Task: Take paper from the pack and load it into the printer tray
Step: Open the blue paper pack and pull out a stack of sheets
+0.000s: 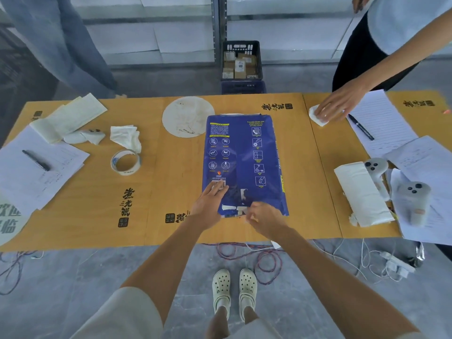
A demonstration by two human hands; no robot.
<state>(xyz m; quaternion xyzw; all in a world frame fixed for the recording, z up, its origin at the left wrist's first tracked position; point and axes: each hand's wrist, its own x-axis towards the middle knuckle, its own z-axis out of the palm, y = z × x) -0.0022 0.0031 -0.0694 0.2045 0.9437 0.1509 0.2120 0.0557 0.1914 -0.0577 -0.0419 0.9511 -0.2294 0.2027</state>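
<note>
The blue paper pack [243, 162] is lying mid-desk [171, 196], still wrapped; left hand [209, 206] is pressing flat, grip open, while right hand [265, 217] is pinching the near flap, needing peeling next

Pack [244, 165]: blue wrapper with "Trouble-Free use" heading at top right, a column of white pictograms below it, yellow-headed fine print too small to read, barcode near the lower left. Table [171, 192]: black brush-style Chinese characters with seal stamps, printed at several places.
</note>
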